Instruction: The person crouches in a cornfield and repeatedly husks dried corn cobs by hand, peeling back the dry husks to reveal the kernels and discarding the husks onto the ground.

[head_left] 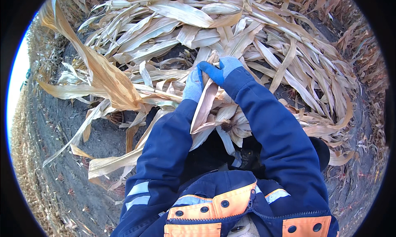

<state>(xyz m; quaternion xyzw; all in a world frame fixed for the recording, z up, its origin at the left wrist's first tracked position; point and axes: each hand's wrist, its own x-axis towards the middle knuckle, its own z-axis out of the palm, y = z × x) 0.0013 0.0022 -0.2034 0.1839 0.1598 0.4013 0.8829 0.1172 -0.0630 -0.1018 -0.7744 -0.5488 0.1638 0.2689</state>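
Both hands wear blue-palmed, light-blue knit work gloves and meet in front of my body over a pile of dry corn stalks. My left hand is closed around a dry corn husk, whose pale, pinkish leaf hangs down toward me. From the other side, my right hand pinches the top of the same husk, its thumb reaching across to the left hand. Whether an ear sits inside the husk is hidden by the gloves. Just below the hands, a spread husk with a dark centre lies close to my knees.
Long dry corn leaves stick up and out at the left. Bare soil with cut stubble lies to the left. Dry corn plants border the right side. Stalks curve around in front of me.
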